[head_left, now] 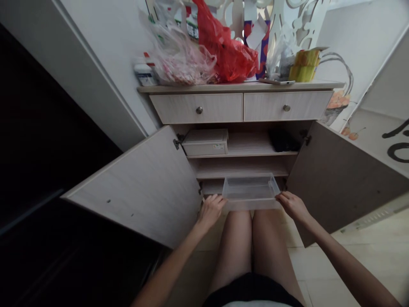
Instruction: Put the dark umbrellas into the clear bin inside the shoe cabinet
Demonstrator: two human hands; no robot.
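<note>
A clear plastic drawer box (pixel 249 192) is held level above my knees, in front of the lower shelves of an open cabinet (pixel 243 87). My left hand (pixel 212 209) grips its near left corner, with the fingers closed on the rim. At the near right corner, my right hand (pixel 292 205) pinches the rim in the same way. Nothing shows inside the box. Up on the top inner shelf, a white storage box (pixel 206 143) sits to the left and a black item (pixel 283 140) lies to the right, its kind unclear.
The left door (pixel 150 187) and right door (pixel 348 175) are swung wide, one on each side of my arms. Two closed drawers (pixel 220 106) are above the shelves. On the cabinet top are a red plastic bag (pixel 223 51), a clear bag (pixel 182 59), a white bottle (pixel 144 74) and a yellow package (pixel 305 65).
</note>
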